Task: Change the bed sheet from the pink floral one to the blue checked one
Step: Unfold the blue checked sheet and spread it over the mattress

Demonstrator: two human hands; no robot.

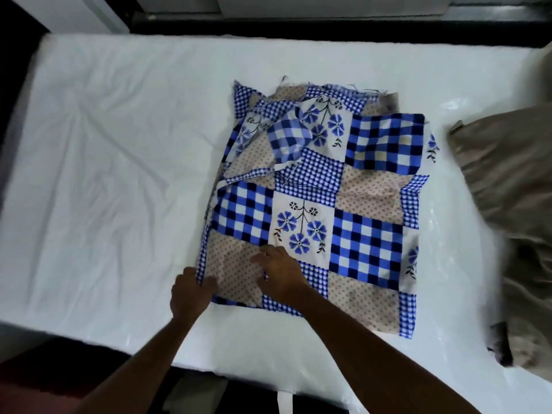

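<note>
Sheet: A blue checked sheet (352,186), patched with gingham, blue flowers and dotted beige squares, lies folded in a rough rectangle on the bed, right of the middle and reaching to the near edge. Its far end is rumpled, with loose flaps and frayed threads.
Left hand: The left hand (191,297) grips the near left corner of the sheet, the narrow gingham border caught between thumb and fingers.
Right hand: The right hand (280,276) rests on top of the sheet just beside the left, on a dotted square, with its fingers bent down onto the cloth. Whether it pinches a fold cannot be told.
Bed: A bare white mattress (104,144), creased on its left half and glossy along the near and right edges, carries the sheet.
Right edge: A crumpled tan cloth (507,189) lies on the mattress, apart from the sheet.
Surroundings: Dark floor (44,369) shows below the near edge.
</note>
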